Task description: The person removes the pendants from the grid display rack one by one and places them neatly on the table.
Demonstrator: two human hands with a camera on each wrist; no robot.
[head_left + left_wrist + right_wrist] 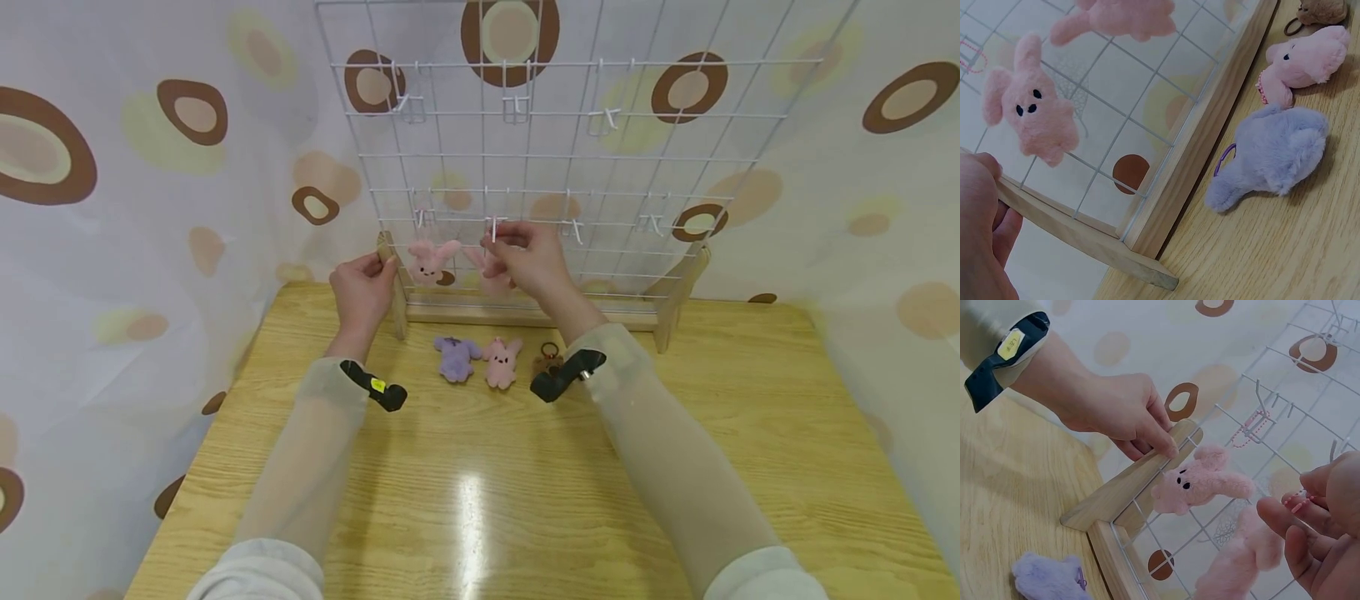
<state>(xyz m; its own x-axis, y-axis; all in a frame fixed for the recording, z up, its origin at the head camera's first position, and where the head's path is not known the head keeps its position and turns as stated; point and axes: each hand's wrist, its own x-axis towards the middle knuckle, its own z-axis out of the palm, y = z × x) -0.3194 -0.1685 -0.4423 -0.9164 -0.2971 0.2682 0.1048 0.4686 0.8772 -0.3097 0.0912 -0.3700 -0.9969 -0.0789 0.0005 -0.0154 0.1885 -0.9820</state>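
Note:
My left hand (363, 293) grips the wooden side foot (1085, 234) of a white wire grid rack, thumb against its edge. Beside it, a pink plush bunny keychain (427, 267) hangs from a lower hook by a pink bead chain (1250, 428). At the second lower hook (493, 227), my right hand (534, 265) pinches the bead chain (1299, 505) of another pink bunny keychain (1238, 565), which dangles below the fingers. In the head view that hand partly covers this bunny.
On the wooden table (465, 450) lie a lilac plush keychain (457, 362), a third pink bunny keychain (501, 363) and a brown plush keychain (546, 362), partly hidden by the right wrist strap. More white hooks (576, 231) line the grid; a patterned cloth (247, 167) surrounds the table.

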